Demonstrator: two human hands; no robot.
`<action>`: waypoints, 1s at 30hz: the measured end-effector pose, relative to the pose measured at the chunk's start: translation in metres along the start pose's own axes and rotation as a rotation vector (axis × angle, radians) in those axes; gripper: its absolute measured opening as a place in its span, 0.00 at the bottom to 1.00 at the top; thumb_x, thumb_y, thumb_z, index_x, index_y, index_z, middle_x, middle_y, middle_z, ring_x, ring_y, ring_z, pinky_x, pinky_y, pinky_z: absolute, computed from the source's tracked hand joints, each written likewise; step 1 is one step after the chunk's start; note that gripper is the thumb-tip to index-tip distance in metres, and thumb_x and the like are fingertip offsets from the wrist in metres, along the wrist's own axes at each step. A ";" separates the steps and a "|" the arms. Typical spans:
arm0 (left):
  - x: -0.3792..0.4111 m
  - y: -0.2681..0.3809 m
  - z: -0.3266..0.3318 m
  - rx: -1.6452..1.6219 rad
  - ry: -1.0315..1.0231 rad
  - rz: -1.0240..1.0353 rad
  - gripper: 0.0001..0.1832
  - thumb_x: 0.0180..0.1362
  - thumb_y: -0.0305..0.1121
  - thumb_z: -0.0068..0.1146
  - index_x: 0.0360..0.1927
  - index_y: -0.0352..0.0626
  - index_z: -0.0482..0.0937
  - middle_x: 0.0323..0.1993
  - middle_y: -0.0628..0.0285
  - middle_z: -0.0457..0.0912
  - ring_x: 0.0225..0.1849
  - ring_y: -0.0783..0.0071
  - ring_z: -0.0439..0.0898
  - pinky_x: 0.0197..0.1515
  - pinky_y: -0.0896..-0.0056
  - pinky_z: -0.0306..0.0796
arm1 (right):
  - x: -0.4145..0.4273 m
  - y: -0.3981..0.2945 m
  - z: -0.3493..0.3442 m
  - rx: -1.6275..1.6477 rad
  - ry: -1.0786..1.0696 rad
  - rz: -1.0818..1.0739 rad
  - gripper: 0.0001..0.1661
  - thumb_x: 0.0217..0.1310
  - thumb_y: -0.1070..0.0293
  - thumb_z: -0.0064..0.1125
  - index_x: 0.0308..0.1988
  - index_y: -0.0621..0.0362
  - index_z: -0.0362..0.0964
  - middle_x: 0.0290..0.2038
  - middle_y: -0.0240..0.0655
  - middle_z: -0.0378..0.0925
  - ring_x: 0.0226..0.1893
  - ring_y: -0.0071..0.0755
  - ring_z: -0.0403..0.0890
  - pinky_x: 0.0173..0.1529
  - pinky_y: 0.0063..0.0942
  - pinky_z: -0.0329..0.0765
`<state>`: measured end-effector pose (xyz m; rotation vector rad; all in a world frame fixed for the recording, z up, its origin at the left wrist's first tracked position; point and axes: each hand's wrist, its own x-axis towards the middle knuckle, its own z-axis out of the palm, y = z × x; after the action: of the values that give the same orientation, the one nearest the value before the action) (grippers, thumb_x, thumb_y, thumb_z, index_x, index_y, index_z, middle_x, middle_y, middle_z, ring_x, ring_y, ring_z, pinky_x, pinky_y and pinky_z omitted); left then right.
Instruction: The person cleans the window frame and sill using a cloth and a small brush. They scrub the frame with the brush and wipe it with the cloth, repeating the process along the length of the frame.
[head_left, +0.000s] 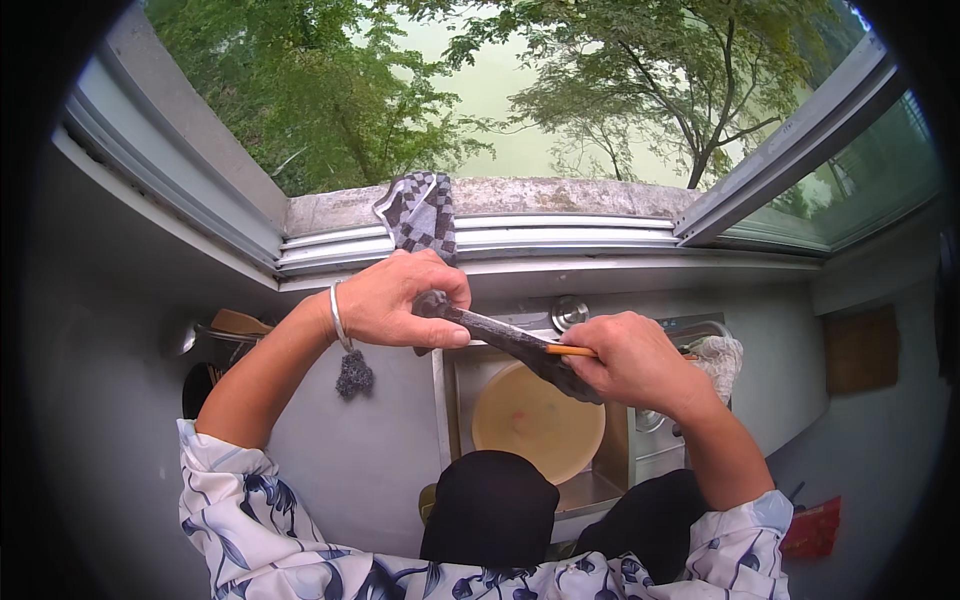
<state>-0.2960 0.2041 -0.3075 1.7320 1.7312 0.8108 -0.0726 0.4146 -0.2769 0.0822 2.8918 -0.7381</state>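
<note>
A dark, elongated cloth (499, 331) stretches between my two hands above the sink. My left hand (409, 300) grips its upper left end, where the fabric is bunched. At the lower right end, my right hand (630, 360) holds the cloth together with a thin orange stick (571, 350); the palm hides part of the stick. Below them, a round basin (536, 427) with cloudy yellowish liquid stands in the steel sink. A checkered cloth (427, 214) hangs over the window track beyond my left hand.
A metal sink strainer (570, 312) lies behind the basin. A whitish rag (718, 360) hangs at the right of the sink. On the left counter are a dark scouring pad (355, 374) and a wooden spatula (238, 322). The window frame (562, 234) runs across the back.
</note>
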 end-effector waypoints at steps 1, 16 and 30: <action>0.006 0.000 0.003 0.006 -0.036 0.026 0.18 0.55 0.47 0.62 0.35 0.43 0.76 0.26 0.60 0.78 0.34 0.66 0.77 0.40 0.63 0.70 | -0.002 0.002 0.000 -0.049 -0.059 0.061 0.08 0.55 0.67 0.58 0.35 0.56 0.80 0.25 0.45 0.78 0.29 0.53 0.79 0.35 0.43 0.75; 0.144 -0.124 0.078 0.165 0.565 -0.620 0.15 0.49 0.42 0.64 0.38 0.48 0.82 0.38 0.51 0.84 0.42 0.53 0.83 0.47 0.56 0.75 | 0.077 0.056 -0.006 -0.178 1.009 0.056 0.19 0.66 0.52 0.54 0.32 0.56 0.77 0.29 0.41 0.78 0.32 0.45 0.81 0.33 0.43 0.76; 0.147 -0.138 0.069 -0.009 0.580 -0.639 0.14 0.44 0.38 0.70 0.35 0.46 0.82 0.29 0.60 0.82 0.33 0.68 0.81 0.40 0.66 0.74 | 0.089 0.080 0.058 0.171 0.946 -0.174 0.12 0.63 0.65 0.61 0.28 0.60 0.76 0.23 0.37 0.75 0.22 0.39 0.75 0.26 0.33 0.72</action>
<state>-0.3387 0.3555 -0.4519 0.8540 2.4536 1.0598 -0.1454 0.4584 -0.3794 0.2665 3.7371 -1.2491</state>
